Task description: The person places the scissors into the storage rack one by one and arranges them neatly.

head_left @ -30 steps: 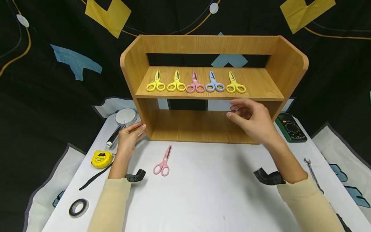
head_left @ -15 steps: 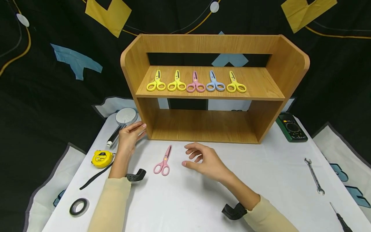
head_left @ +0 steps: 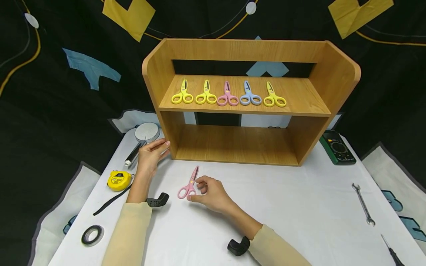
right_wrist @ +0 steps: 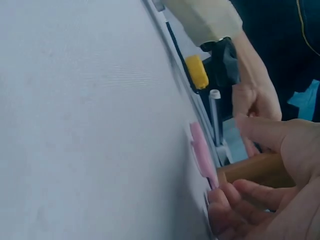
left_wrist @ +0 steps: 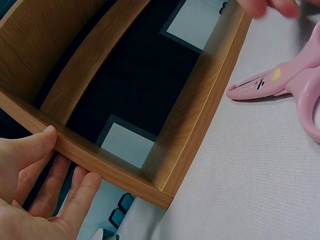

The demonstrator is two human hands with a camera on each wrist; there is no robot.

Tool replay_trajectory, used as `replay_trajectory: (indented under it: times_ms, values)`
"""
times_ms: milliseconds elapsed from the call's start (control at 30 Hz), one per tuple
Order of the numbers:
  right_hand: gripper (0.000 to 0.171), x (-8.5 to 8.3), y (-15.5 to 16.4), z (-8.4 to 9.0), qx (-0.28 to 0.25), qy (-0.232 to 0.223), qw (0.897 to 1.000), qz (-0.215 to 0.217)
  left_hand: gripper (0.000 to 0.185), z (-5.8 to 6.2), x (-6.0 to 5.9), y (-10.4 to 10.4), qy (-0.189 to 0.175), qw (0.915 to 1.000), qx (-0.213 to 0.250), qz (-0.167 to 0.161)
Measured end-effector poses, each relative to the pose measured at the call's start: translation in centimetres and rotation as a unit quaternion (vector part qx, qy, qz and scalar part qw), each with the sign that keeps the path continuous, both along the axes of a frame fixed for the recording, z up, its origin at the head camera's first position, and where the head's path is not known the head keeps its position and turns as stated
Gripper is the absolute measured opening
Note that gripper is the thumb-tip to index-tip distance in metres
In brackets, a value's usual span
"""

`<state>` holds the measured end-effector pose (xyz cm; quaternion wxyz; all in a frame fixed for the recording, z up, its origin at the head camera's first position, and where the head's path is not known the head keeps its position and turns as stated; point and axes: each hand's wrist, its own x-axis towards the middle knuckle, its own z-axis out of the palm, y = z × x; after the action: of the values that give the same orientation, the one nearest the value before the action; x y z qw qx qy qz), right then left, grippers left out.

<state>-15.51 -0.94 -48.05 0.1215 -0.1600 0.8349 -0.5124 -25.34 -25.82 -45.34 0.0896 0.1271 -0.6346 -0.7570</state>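
Observation:
A two-tier wooden shelf (head_left: 233, 144) stands at the back of the white table. My left hand (head_left: 151, 157) holds the front edge of its left side panel; in the left wrist view the thumb (left_wrist: 37, 145) lies on one side of the panel and the fingers on the other. Pink scissors (head_left: 192, 181) lie on the table before the shelf, blades pointing toward it. My right hand (head_left: 213, 194) is just right of the scissors, thumb near the handle loops, fingers loosely bent and holding nothing. The right wrist view shows the scissors (right_wrist: 201, 150) beside the fingertips.
On the upper tier lie yellow scissors (head_left: 182, 92), pink scissors (head_left: 227, 94) and blue scissors (head_left: 250, 94) in a row. At left are a magnifying glass (head_left: 147, 132), tape measure (head_left: 118, 180) and tape roll (head_left: 92, 235); at right, a multimeter (head_left: 337, 147), wrench (head_left: 364, 205) and screwdriver (head_left: 392, 252).
My right hand has come down from the shelf's right side and moved left across the table to the pink scissors. The left hand stays on the shelf panel.

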Motion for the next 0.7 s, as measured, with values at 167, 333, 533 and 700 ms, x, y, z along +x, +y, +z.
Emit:
replay_trajectory:
  times_ms: [167,333,533,700]
  values:
    - [0.051,-0.2,-0.9,-0.4,0.037,0.006,0.999,-0.018,0.046,0.0,0.0,0.0,0.001,1.0,-0.004,-0.001]
    - [0.046,-0.4,-1.4,-0.7,0.061,0.018,0.997,-0.034,0.047,0.0,-0.1,0.0,0.001,1.0,-0.007,0.0]
    - [0.045,-0.2,-1.8,-0.8,0.079,0.018,0.996,-0.044,0.046,0.0,0.0,0.1,-0.001,1.0,0.0,0.002]
    - [0.036,-0.3,-2.0,-0.7,0.083,0.025,0.995,-0.047,0.047,0.0,0.0,0.1,-0.002,1.0,0.0,0.005]
